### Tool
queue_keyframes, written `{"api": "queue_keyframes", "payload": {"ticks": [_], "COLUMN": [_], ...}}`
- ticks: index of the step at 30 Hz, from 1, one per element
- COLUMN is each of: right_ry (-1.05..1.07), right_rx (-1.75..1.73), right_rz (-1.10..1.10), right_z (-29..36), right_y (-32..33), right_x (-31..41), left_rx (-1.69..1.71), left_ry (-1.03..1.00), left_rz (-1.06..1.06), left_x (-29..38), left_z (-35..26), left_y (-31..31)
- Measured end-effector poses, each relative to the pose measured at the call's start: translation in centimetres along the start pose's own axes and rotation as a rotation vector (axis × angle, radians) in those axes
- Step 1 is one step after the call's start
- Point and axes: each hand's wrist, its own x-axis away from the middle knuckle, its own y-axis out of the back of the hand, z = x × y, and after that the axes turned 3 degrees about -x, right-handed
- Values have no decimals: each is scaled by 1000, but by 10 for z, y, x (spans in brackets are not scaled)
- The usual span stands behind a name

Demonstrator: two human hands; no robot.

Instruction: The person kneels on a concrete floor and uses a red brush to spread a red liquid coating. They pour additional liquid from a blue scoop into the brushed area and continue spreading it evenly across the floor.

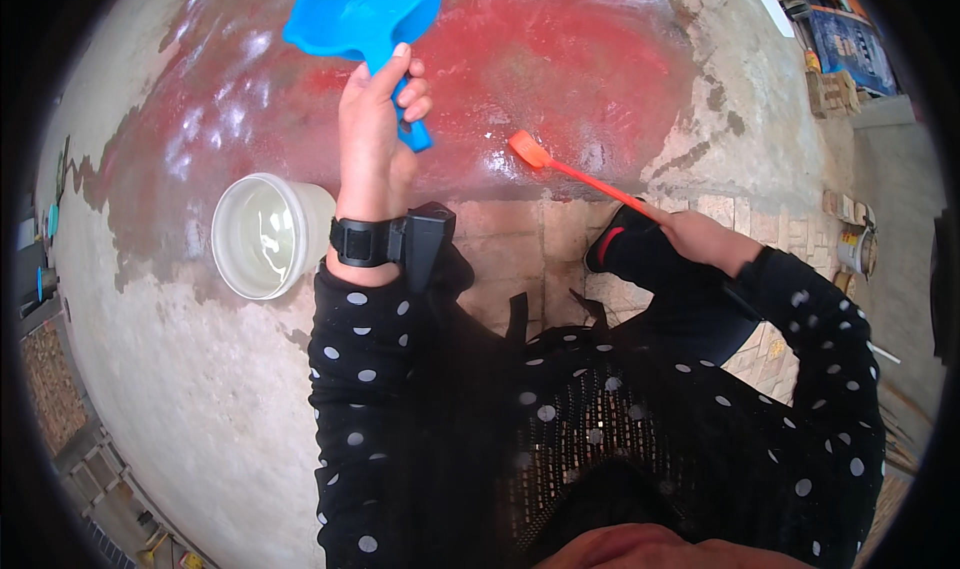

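Observation:
My left hand [382, 119] grips the handle of a blue plastic water ladle [367, 14], held over wet concrete stained red. The ladle's bowl, at the top of the view, looks to hold some liquid. My right hand [701, 235] is closed around the handle of an orange-red plastic brush [531, 150], whose head points left over the red wet patch [600, 81]. Left of my left wrist is a translucent plastic bucket [301, 224] with clear liquid in it. Whether the brush head touches the floor, I cannot tell.
Brick paving [495, 246] begins at the edge of the concrete, where my dark shoe [611, 243] with a red stripe rests. Stacked bricks [832, 93] and a blue object [851, 48] lie at the upper right. A white paint-type bucket [851, 250] is at the far right.

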Motion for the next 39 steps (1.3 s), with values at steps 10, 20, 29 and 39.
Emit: {"api": "queue_keyframes", "payload": {"ticks": [10, 20, 29, 39], "right_ry": [74, 70, 265, 165], "right_rx": [-19, 47, -98, 38], "right_rz": [-116, -35, -158, -10], "right_z": [84, 16, 77, 72], "right_y": [27, -21, 13, -17], "right_x": [-171, 9, -165, -83], "left_rx": [-61, -7, -27, -25], "left_ry": [-79, -42, -89, -94], "left_rz": [-60, -33, -40, -60], "left_x": [-3, -7, -5, -5], "left_z": [-2, -3, -11, -4], "left_y": [-6, 7, 12, 10]}}
